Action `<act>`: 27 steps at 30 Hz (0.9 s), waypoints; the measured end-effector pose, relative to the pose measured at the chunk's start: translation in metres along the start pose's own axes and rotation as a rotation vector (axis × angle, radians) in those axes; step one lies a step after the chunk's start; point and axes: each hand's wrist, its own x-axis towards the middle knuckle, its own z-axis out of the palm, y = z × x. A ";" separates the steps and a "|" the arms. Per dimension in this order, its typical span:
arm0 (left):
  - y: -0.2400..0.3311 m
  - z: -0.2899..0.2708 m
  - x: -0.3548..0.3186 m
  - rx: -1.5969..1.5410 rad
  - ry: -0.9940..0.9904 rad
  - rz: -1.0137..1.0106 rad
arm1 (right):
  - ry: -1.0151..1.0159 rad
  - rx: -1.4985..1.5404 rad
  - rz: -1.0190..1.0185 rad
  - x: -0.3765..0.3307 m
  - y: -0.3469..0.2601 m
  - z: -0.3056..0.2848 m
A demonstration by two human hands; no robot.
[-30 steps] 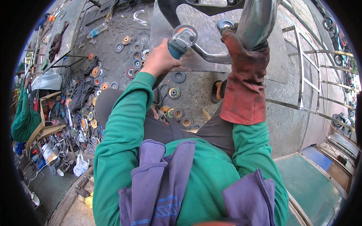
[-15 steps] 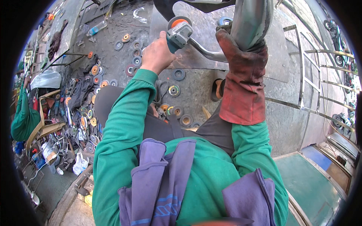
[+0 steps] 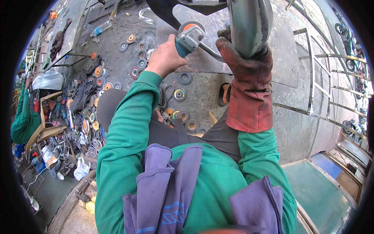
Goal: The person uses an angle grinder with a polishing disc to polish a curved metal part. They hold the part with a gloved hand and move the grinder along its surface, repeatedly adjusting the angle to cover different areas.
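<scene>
My bare left hand [image 3: 165,57] is closed round the body of an angle grinder [image 3: 190,38]. Its disc, with an orange centre, sits at the top beside a bent metal bar; whether the disc touches metal I cannot tell. A red, blackened leather glove covers my right hand [image 3: 249,64], which is wrapped round a thick curved grey metal part [image 3: 249,27]. That part rises out of the upper edge, where a dark curved piece [image 3: 165,11] also shows. The glove hides some of the metal.
Many worn grinding discs [image 3: 185,78] lie on the floor between and left of my legs. A plastic bottle [image 3: 102,28] lies at the upper left. Metal bar frames [image 3: 311,74] stand at the right, a green panel [image 3: 323,191] lower right. Another person's green sleeve [image 3: 26,124] shows far left.
My right hand and the curved metal part have shifted a little to the left. The grinder in my left hand has moved slightly right and nearer to me.
</scene>
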 end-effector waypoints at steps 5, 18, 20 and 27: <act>0.000 -0.001 0.000 0.037 0.026 -0.022 | -0.130 0.097 0.071 0.005 0.001 -0.008; 0.002 0.006 -0.004 -0.057 -0.025 0.014 | -0.104 -0.033 0.165 0.044 0.080 -0.019; 0.001 0.008 -0.004 -0.058 -0.024 0.028 | -0.138 0.004 0.097 0.062 0.103 -0.027; -0.004 0.006 0.003 0.050 0.094 -0.034 | 0.047 0.190 0.171 0.072 0.072 -0.041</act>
